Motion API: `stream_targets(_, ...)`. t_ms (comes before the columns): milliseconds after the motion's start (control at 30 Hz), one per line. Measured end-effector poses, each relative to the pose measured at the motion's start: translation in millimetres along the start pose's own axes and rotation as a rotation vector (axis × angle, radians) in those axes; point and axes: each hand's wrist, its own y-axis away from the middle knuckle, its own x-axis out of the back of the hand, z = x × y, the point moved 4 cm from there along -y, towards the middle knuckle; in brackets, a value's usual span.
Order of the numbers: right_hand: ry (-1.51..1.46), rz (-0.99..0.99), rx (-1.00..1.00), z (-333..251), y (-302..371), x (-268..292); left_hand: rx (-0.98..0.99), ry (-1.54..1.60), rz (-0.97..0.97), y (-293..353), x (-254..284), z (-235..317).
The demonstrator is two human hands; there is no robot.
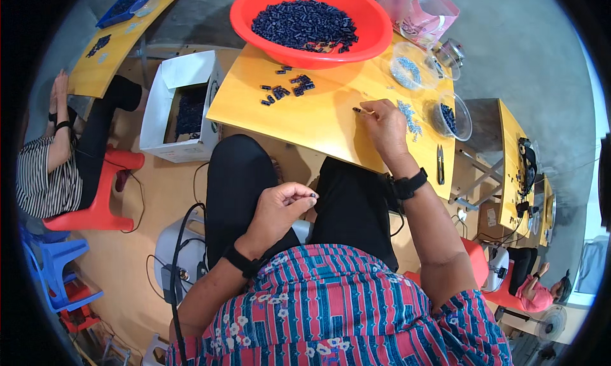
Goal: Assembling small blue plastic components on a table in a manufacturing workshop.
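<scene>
My left hand is raised above my lap, thumb and forefinger pinching a small dark piece. Over the right part of the yellow table, my right hand has its fingers drawn together. A tiny dark-tipped piece shows at its fingertips; its kind is too small to tell. Just right of that hand lies a scatter of small pale-blue parts. Several short dark-blue cylindrical parts lie loose toward the table's left. Behind them, a red basin holds a large heap of similar dark parts.
Clear bowls of small parts and black snips are on the table's right side. A pink bag stands behind. An open white box sits left of the table. Another person sits at far left, one at far right.
</scene>
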Motion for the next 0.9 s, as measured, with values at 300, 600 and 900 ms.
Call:
stream_targets(300, 0.221, -0.111, 0.118, -8, -3, -16, 0.017, 0.049, -0.022, -3, 1, -1)
stream_targets(600, 0.31, -0.18, 0.371, -21, 15, -7, -0.025, 0.092, -0.045, 3, -6, 2)
stream_targets(900, 0.035, -0.2, 0.335, -32, 45, -3, -0.054, -0.088, 0.007, 26, -6, 7)
